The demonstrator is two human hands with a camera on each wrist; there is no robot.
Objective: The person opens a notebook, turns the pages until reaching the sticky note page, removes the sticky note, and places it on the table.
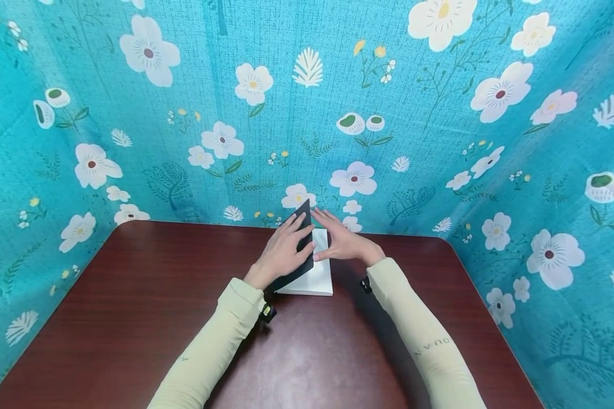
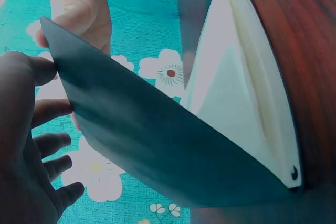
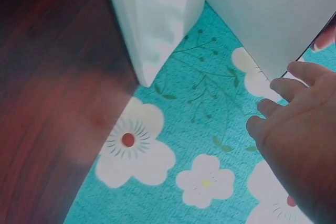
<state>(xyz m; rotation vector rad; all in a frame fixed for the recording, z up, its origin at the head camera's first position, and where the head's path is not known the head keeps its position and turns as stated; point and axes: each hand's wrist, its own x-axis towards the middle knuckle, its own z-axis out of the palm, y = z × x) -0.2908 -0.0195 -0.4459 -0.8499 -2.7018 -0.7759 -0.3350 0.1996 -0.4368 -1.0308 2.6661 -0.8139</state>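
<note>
1 book (image 1: 314,272) with white pages lies near the far middle of the dark red wooden table (image 1: 133,307), its dark cover (image 1: 299,250) lifted and tilted up to the left over the page block. The left hand (image 1: 281,253) rests on the cover's outer face, fingers straight and slightly spread. The right hand (image 1: 343,241) meets the cover's far edge with straight fingers held close together. 2 pale sleeves (image 1: 220,341) reach in. 1 teal flowered cloth (image 1: 389,85) walls 3 sides.
</note>
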